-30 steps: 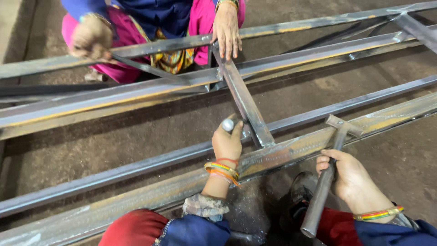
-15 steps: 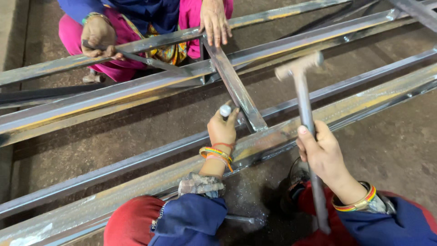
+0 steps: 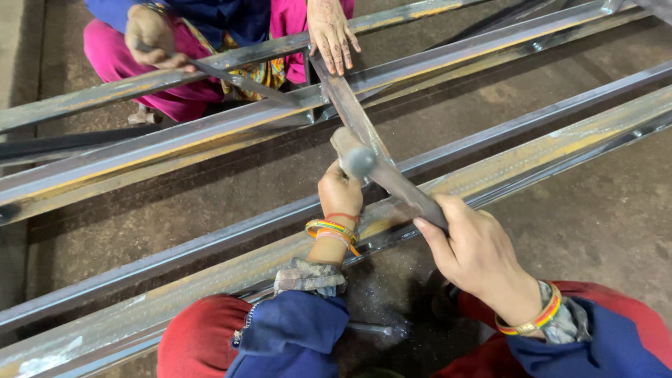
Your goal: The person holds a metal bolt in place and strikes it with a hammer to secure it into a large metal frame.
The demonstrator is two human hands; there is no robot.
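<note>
Hammer sits in my right hand, fingers wrapped tight round its handle, the metal head right over the short steel crosspiece. My left hand is closed round a small tool I cannot make out, pressed where that crosspiece meets the near rail of the steel frame on the floor. At the frame's far edge, another person's hand rests flat on the crosspiece's far end.

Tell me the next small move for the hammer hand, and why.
Probably lift the hammer back up for another blow: the right hand has its head down on the chisel top that the left hand steadies against the cross bar.
</note>
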